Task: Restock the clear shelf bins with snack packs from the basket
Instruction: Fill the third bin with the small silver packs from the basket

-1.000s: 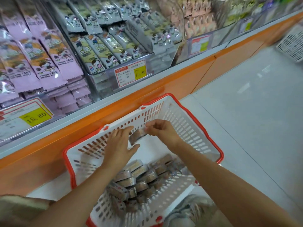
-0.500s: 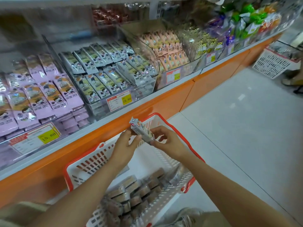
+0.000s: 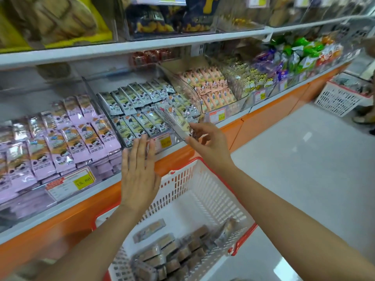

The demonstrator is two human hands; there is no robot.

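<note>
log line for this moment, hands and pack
phase: placing | right hand: pinches snack pack at grey-green bin | left hand: open, empty | basket: holds more packs

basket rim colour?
The basket rim is red. It shows best in the head view, the only one here.

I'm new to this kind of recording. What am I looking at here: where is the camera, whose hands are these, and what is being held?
There is no machine. A person wears one camera on the head, looking forward and down, so both arms reach in from below. The right hand pinches one snack pack by its near end, angled toward the clear bin of similar-looking packs. The left hand is flat and holds nothing. Below stands a red-rimmed white basket with further packs lying in it. The neighbouring bin holds pink packs.
</note>
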